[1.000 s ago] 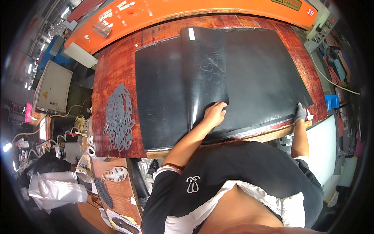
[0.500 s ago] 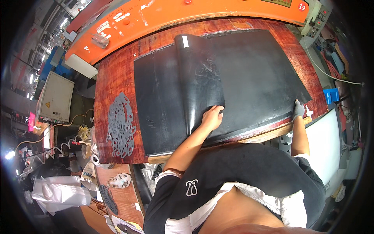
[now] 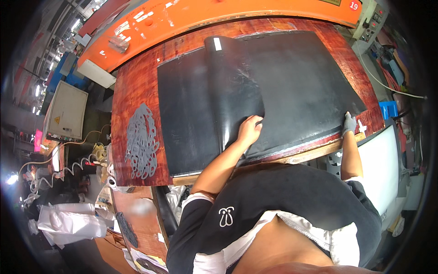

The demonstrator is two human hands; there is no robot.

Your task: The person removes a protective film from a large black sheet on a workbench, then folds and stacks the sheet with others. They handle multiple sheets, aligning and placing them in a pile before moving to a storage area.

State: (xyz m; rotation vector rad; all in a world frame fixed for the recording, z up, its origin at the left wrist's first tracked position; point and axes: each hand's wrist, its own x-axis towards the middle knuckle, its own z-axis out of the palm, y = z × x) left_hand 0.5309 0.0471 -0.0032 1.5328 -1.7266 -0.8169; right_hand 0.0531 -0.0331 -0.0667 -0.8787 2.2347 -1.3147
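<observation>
A wide black sheet (image 3: 296,77) lies across the reddish-brown table, its left part curled back over itself in a glossy fold (image 3: 223,91) with a small white label (image 3: 217,44) at the far end. My bare left hand (image 3: 250,130) is closed on the near corner of that folded flap, thumb and fingers bent together. Over at the near right edge of the sheet, my right hand (image 3: 349,124) wears a grey glove and pinches the border near the corner; its fingers are only partly visible.
An orange machine beam (image 3: 182,25) spans the table's far side. Grey cut-out pieces (image 3: 142,141) are heaped at the table's left. A control box (image 3: 373,25) stands far right, above a blue plastic item (image 3: 388,110). A white panel (image 3: 378,169) lies by my right arm.
The whole view has shifted slightly, so the table sits a little higher in the picture. Both hands keep nearly the same places on the black sheet.
</observation>
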